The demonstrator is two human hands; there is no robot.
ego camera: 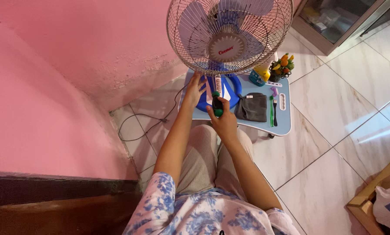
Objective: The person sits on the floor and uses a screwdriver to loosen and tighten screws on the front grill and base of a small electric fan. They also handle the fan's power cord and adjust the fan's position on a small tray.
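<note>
The right hand [223, 123] is wrapped around a screwdriver [217, 105] by its stiff, grippy green-and-black handle, while the left hand [194, 90], fingers spread, steadies the blue base [234, 87] of the light, top-heavy fan [229, 35] on the small desk [282, 124].

Your left hand [195, 89] rests on the blue base [234, 89] of the desk fan [227, 35], which stands on a light blue worktop [284, 124]. Your right hand [223, 122] grips a green-and-black screwdriver [217, 104] just in front of the base. A dark grey cloth [252, 107] lies beside it, with a small brush [274, 112] to its right.
</note>
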